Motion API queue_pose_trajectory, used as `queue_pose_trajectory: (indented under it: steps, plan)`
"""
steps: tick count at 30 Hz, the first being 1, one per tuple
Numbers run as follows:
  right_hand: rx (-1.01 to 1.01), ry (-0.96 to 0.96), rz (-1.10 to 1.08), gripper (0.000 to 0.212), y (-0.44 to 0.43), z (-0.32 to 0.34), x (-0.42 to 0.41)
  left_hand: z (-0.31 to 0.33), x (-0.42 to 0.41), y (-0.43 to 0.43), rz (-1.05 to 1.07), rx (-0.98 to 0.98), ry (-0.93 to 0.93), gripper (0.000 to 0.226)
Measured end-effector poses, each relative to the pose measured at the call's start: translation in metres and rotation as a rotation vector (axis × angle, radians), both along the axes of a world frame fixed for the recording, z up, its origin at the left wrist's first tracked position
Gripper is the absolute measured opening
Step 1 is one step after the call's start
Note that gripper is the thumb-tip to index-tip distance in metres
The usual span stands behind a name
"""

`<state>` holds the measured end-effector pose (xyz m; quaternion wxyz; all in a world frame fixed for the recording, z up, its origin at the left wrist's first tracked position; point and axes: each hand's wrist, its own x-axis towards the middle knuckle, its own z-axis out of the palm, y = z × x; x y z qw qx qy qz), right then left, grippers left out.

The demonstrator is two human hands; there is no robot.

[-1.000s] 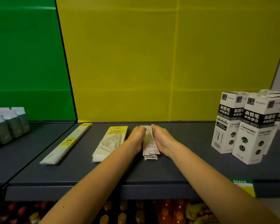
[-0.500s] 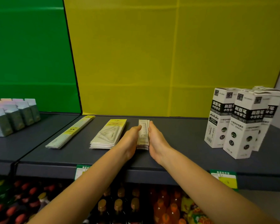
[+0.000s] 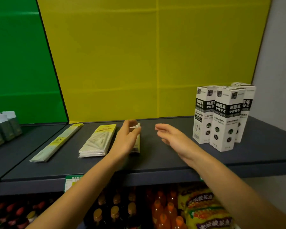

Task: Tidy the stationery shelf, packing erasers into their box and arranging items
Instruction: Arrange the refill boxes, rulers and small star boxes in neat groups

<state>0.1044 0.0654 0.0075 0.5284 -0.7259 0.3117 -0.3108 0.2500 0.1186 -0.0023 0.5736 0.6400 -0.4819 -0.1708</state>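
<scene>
Left hand (image 3: 126, 139) pinches top of narrow packet stack (image 3: 137, 139) on shelf (image 3: 155, 161); right hand (image 3: 173, 138) spread, apart, right of stack.

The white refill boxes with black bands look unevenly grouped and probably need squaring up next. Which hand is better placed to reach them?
Probably the right hand: it hovers open and empty above the dark grey shelf, nearer the white refill boxes with black bands. The left hand rests against the narrow stack of white packets.

Head view, close above shelf (image 3: 155, 164)
</scene>
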Motion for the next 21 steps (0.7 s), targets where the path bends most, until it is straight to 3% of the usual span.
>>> queue_pose_trajectory:
  steps: [3, 6, 12, 14, 16, 19, 21]
  plan:
    - [-0.134, 0.065, -0.007, 0.027, -0.007, 0.001, -0.056, 0.006, -0.02, -0.008, -0.089, -0.007, -0.123, 0.031]
    - [-0.167, 0.056, -0.047, 0.025, -0.008, 0.006, -0.115, 0.009, -0.046, -0.022, -0.216, 0.032, -0.187, 0.041]
    - [-0.209, -0.127, -0.386, 0.019, -0.049, 0.005, -0.188, 0.012, -0.089, -0.067, -0.286, 0.179, -0.207, 0.07]
    - [-0.226, -0.15, -0.488, 0.029, -0.075, 0.006, -0.197, 0.012, -0.102, -0.084, -0.291, 0.189, -0.157, 0.078]
    - [-0.227, -0.098, -0.485, 0.054, -0.098, 0.007, -0.2, 0.013, -0.113, -0.098, -0.3, 0.2, -0.087, 0.083]
    - [-0.22, -0.054, -0.339, 0.077, -0.128, 0.009, -0.198, 0.015, -0.127, -0.115, -0.324, 0.184, 0.026, 0.083]
    - [-0.177, -0.069, -0.233, 0.081, -0.142, 0.009, -0.195, 0.014, -0.132, -0.124, -0.317, 0.175, 0.074, 0.076]
